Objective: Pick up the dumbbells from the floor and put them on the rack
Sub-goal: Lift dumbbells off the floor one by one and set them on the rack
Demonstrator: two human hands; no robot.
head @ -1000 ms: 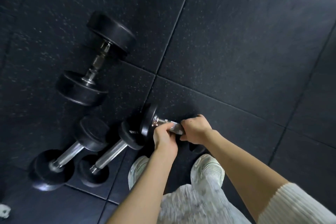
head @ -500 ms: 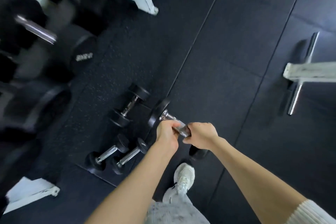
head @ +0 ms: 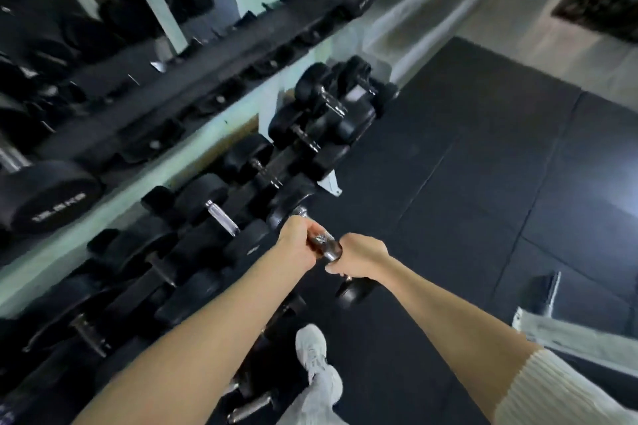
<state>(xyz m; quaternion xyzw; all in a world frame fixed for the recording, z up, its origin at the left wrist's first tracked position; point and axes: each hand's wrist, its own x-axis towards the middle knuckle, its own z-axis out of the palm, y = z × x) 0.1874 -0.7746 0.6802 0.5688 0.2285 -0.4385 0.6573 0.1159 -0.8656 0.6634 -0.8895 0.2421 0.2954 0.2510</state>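
Standing along the left, the rack [head: 193, 86] carries rows of black dumbbells on its tiers, blurred in this view, with a lower tier just left of the left hand's fingers. Both hands are wrapped shut around the chrome handle of one dumbbell [head: 322, 247], held off the floor mat [head: 466, 200]: the left hand [head: 297, 248] grips next to the far head, which sits close against the racked weights, and the right hand [head: 360, 259] grips just above the near head. Below the fingers, a white shoe [head: 316, 355] stands on the mat.
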